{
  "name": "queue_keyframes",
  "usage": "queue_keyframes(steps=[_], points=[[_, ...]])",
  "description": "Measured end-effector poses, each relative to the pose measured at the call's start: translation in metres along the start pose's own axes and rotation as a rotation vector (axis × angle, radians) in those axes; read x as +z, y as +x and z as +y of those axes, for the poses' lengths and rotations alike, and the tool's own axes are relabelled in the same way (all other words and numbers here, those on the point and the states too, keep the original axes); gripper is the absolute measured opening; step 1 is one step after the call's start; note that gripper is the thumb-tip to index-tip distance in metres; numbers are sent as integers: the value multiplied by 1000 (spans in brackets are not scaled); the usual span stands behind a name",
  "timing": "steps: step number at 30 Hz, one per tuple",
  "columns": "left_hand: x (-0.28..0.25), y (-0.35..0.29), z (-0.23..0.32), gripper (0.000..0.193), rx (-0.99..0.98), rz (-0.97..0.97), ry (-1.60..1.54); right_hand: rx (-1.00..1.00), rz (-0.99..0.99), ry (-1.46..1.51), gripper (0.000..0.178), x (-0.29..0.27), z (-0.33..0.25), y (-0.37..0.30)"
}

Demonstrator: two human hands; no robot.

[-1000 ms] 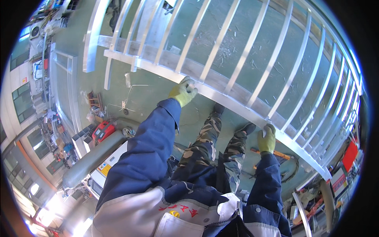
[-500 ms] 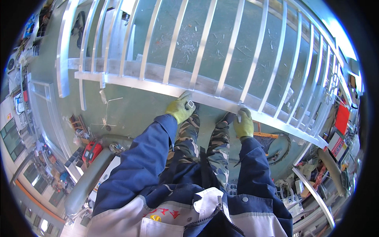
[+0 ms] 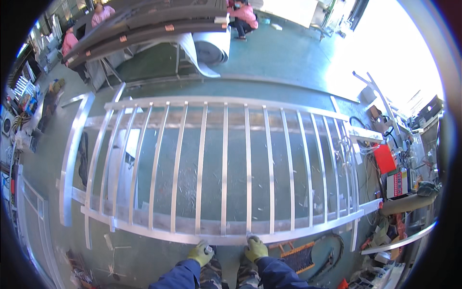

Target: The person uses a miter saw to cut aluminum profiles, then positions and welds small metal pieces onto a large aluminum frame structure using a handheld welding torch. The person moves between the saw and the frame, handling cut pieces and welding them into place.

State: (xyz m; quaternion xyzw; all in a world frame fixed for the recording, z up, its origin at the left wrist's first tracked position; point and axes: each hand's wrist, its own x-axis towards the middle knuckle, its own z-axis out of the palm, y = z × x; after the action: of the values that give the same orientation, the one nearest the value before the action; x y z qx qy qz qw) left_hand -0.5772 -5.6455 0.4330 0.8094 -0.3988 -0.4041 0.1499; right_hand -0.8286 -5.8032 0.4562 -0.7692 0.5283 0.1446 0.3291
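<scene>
A wide silver metal frame lies flat across the middle of the scene, just beyond the person, its many slim bars running from a near rail to a far rail. Two thick beams show beneath it, one along the near side and one along the far side.

The left hand, in a yellow-green glove, sits at the near rail with its fingers curled around a small pale metal piece (squarish at the end that shows). The right hand, gloved alike, is just to the right, partly curled, its fingertips at the rail's near edge; whether it grips the rail or something small, I cannot tell.

Through the bars, small scraps are scattered over the green floor. To the near right lies a dark mat-like thing with orange edges, beside a loop of dark hose. A red panel stands off to the right. At the far side, people in pink tops are around a long stack of dark panels.
</scene>
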Motion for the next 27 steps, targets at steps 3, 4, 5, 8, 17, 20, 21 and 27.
queue_keyframes(steps=[3,4,5,8,17,20,21,27], points=[[-19,-6,19,50,-150,-217,16,17,31,27,37,7,8,1],[-19,-5,13,45,-120,-178,-8,14,38,24,37,4,6,6],[-16,-11,4,40,-100,-153,-32,19,29,20,36,1,1,6],[-8,-24,-16,27,-43,-151,-152,20,27,93,25,1,-2,5],[-9,-79,-40,47,-343,-205,-100,-42,305,220,19,7,6,2],[-29,-83,-19,51,-457,-266,-54,-42,299,273,23,3,3,1],[-30,-87,-19,51,-480,-270,-58,-44,292,287,24,2,3,1],[-3,-86,-52,53,-505,-245,-178,-92,345,360,23,6,8,0]])
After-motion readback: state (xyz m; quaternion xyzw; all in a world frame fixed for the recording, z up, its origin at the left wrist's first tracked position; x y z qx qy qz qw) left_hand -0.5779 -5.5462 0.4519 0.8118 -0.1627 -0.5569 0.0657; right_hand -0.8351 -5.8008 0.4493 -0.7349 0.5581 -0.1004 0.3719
